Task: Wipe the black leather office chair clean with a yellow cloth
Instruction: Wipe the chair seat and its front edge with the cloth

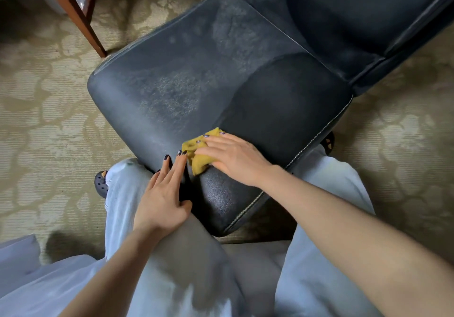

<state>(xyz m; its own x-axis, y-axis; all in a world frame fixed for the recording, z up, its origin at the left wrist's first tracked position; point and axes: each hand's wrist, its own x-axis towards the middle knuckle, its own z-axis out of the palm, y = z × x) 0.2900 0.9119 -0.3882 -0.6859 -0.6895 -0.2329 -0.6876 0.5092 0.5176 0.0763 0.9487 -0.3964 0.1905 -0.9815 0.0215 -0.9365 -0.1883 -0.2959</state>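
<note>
a beige woven carpet (49, 120) with a pale leafy pattern covers the floor. at the upper left a reddish-brown wooden leg (73, 14), straight and square-edged, slants down to it. lower down, a dark perforated shoe (101, 181) shows beside loose, pale trousers (127, 206).

the left hand (163, 194) lies flat on the front edge of the chair seat (196, 78), fingers straight with dark painted nails and the thumb out to the side, gripping nothing. its fingertips sit just beside the yellow cloth (199, 163).

the seat is a broad, rounded pad of black leather. its left part is dulled by a grey, speckled film, while its right part is darker and smoother. the cloth, soft and crumpled, lies on the seat near the front edge, between the two hands. the right hand (233, 157) presses down on it with fingers spread and nearly straight, covering much of it.

white stitching runs along the seat's right edge. the padded leather backrest (344, 22) fills the upper right, also filmed with grey.
</note>
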